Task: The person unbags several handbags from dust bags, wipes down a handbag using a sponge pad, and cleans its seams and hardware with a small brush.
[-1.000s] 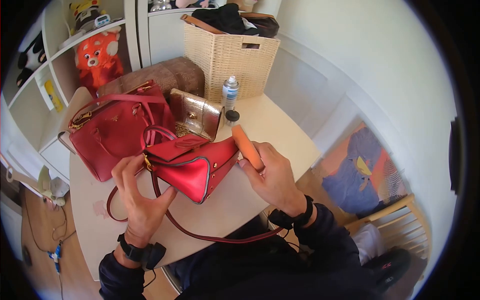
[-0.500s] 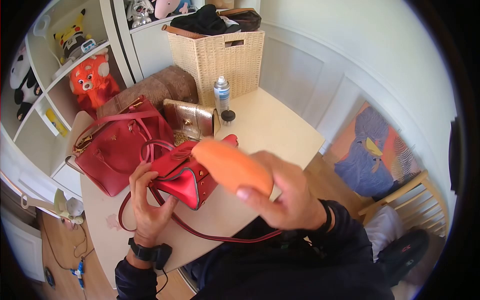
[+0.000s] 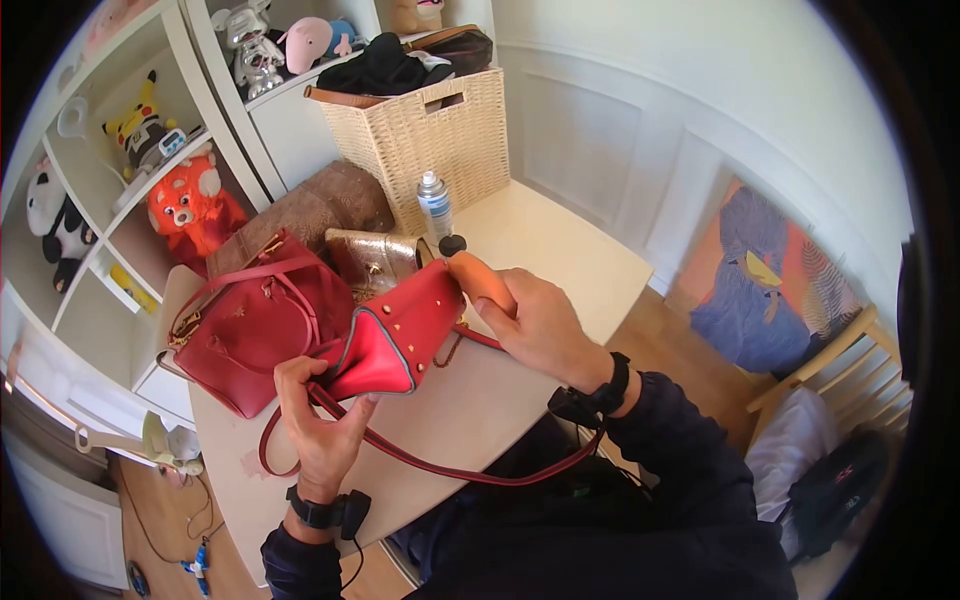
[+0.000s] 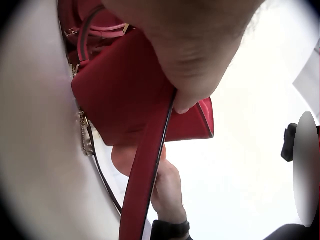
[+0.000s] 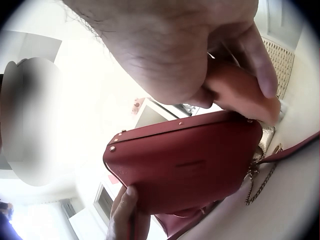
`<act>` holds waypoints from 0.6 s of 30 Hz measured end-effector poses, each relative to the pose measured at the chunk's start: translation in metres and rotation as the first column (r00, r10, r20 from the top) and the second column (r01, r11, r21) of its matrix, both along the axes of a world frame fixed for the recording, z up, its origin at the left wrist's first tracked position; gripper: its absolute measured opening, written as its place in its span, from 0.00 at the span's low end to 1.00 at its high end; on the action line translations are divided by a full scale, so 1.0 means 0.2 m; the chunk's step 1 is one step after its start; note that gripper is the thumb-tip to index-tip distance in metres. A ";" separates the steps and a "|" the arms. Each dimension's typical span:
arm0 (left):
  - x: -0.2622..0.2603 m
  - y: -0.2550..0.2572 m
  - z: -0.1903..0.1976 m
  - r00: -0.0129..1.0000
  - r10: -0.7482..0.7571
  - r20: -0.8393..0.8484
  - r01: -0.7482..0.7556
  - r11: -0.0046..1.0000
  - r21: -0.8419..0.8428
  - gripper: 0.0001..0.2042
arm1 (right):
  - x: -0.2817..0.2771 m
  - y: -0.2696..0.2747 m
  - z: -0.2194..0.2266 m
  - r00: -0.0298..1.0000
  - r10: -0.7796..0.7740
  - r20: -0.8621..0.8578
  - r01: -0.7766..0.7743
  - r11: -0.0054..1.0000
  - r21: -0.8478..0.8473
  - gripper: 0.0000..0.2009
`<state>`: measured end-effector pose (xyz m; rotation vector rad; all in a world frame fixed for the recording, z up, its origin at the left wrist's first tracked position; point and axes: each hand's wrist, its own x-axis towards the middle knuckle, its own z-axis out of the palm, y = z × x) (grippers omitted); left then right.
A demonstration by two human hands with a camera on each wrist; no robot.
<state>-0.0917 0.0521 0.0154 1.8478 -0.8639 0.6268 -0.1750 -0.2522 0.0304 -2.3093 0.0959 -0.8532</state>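
In the head view a small red handbag (image 3: 415,320) is tilted on its side, its studded base turned up and toward the right. My left hand (image 3: 325,430) grips its near left end, thumb below and fingers above. A long red strap (image 3: 500,481) loops from the bag across the table's front. My right hand (image 3: 545,330) holds an orange sponge (image 3: 482,282) at the bag's far right corner. In the right wrist view, the sponge (image 5: 242,90) lies along the base edge, fingers and thumb around it. The left wrist view shows the bag's flat red panel (image 4: 120,95).
A larger red handbag (image 3: 250,340), a gold purse (image 3: 380,258) and a brown patterned bag (image 3: 310,215) stand behind on the table (image 3: 570,260). Near them are a spray can (image 3: 435,205), a black cap (image 3: 452,245) and a wicker basket (image 3: 425,140). A wooden chair (image 3: 850,365) stands at right.
My right hand lifted the sponge off the bag toward the camera, then brought it back to the far corner. The small handbag has tipped, showing more of its base. The head view has shifted.
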 end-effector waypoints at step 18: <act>0.07 -0.22 0.35 0.997 -0.005 -0.081 0.021 0.980 0.199 0.22 | -0.23 -0.04 0.36 0.942 0.267 0.203 -0.333 0.828 0.451 0.16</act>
